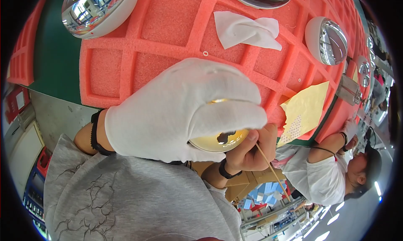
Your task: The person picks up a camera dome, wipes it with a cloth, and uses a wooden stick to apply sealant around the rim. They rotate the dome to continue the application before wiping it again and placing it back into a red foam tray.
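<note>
Head view: at the centre of the frame, the left hand (176,110), in a white glove, has its grip curled around a round, gold mirrored piece (205,143), which shows below and between the fingers, a dark reflection in its face. Just right of it, the bare right hand (257,152) has a narrow grip, pinching a thin wooden stick (273,173) that slants toward the lower right; whether its upper end touches the gold piece cannot be told.

Beyond the hands, a coral-red foam tray (127,68) with square compartments spreads across the upper frame, over a green surface (56,56) visible at upper left. A silver mirrored dome (98,10) with a white shell sits at upper left, another silver dome (331,41) at upper right. A crumpled white cloth (247,31) lies on the foam at upper centre; a torn yellow sheet (310,108) lies right of centre. At lower right, a co-worker (317,173) wears a white top.
</note>
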`<state>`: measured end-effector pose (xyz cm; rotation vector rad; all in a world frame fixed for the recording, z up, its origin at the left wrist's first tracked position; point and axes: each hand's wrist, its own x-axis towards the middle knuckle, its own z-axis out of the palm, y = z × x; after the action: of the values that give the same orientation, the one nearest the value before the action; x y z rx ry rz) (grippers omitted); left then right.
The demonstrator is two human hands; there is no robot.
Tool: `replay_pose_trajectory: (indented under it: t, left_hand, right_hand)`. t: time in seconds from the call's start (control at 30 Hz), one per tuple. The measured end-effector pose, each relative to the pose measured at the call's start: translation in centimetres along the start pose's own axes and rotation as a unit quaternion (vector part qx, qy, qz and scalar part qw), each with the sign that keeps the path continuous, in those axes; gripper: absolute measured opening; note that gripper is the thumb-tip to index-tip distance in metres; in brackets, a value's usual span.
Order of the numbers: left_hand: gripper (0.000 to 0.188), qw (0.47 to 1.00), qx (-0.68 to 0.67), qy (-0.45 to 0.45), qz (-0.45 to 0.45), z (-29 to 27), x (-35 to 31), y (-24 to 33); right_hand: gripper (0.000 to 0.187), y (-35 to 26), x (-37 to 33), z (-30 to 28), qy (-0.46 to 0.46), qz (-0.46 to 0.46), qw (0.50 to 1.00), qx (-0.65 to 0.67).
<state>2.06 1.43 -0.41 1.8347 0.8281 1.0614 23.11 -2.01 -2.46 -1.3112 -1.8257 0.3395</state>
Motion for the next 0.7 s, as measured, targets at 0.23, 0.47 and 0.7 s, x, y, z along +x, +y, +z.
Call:
replay_pose_trajectory:
  t: [0.23,0.47,0.7]
  left_hand:
    - [0.063,0.995,0.073,-0.011,0.064,0.5,0.1,0.1]
    - [0.072,0.978,0.123,0.119,0.122,2.4,-0.8,-0.4]
    - [0.083,0.997,0.067,0.030,-0.023,0.8,-0.5,0.5]
  right_hand:
    - [0.016,0.0,-0.1,0.1,0.007,0.001,1.000,-0.002]
    - [0.016,0.9,-1.0,0.1,0.012,-0.022,1.000,0.008]
    - [0.017,0.6,-0.1,0.3,0.014,-0.026,0.999,0.014]
